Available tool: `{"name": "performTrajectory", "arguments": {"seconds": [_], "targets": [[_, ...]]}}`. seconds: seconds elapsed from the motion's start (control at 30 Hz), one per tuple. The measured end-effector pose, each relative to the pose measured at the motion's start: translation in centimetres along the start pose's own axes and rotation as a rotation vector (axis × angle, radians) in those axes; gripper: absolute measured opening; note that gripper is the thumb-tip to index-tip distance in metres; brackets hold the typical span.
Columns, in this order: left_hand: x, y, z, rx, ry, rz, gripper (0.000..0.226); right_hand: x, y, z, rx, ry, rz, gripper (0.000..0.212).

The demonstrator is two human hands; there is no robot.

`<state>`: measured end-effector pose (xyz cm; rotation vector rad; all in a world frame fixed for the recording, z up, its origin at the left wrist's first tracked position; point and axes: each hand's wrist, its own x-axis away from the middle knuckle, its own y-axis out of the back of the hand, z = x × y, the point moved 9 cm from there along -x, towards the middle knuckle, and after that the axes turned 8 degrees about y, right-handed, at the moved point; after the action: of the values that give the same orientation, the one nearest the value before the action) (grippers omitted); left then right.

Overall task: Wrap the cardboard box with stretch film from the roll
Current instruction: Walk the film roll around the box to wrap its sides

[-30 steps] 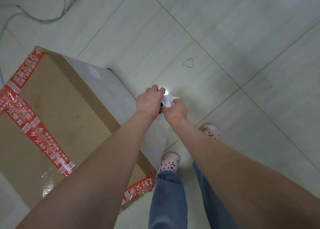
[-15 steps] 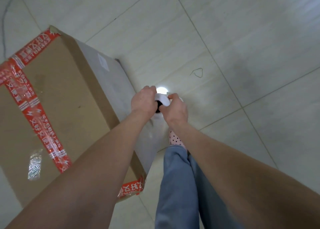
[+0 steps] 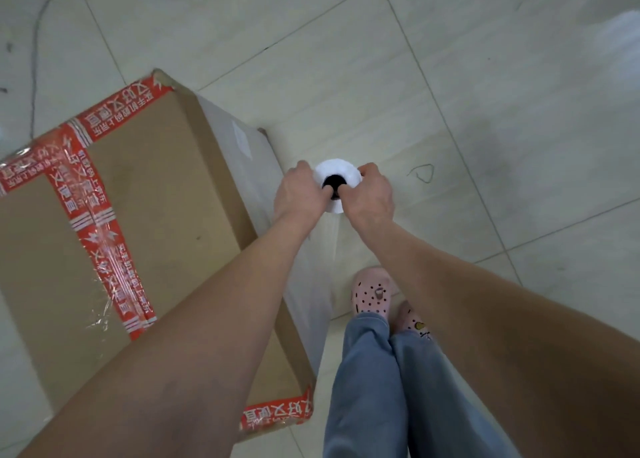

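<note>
Fingers [image 3: 302, 170] grip roll [image 3: 337, 170]; box [image 3: 173, 197] tape [image 3: 100, 249] seemingly Chinese-lettered.

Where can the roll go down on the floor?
Bare floor right of the roll, past the little wire loop, and beyond the cardboard box. Crowded between box and pink shoes; cables lie far left.

Single head view, looking steeply down, close over hands [image 3: 334, 194], floor [image 3: 485, 76] beyond.
</note>
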<state>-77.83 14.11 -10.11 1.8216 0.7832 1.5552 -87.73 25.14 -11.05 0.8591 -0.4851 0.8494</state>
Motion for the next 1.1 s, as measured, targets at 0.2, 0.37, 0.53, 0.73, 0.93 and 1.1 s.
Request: {"name": "performTrajectory", "arguments": {"seconds": [0.2, 0.37, 0.53, 0.73, 0.93, 1.1], "targets": [[-0.5, 0.6, -5.1, -0.34, -0.31, -0.059, 0.025, -1.0, 0.9, 1.7, 0.174, 0.099, 0.024, 0.034], [-1.6, 1.2, -4.9, -0.299, -0.258, -0.018, 0.021, -2.1, 0.9, 3.3, 0.315, 0.165, 0.062, 0.038], [-3.5, 2.6, -2.5, -0.086, -0.041, 0.008, 0.015, -3.1, 0.2, 7.1, 0.463, 0.304, 0.121, 0.037], [-5.9, 4.5, 1.9, 0.262, 0.268, -0.046, 0.018, -5.1, -1.9, 9.5, 0.435, 0.291, 0.158, 0.048], [-7.1, 4.9, 3.5, 0.34, 0.409, 0.061, 0.042, -6.5, -4.2, 9.5, 0.17, 0.094, 0.297, 0.045], [-8.3, 7.1, -1.5, -0.215, 0.052, -0.042, 0.034, -7.4, -4.0, 11.0, 0.217, 0.15, 0.321, 0.043]]}}
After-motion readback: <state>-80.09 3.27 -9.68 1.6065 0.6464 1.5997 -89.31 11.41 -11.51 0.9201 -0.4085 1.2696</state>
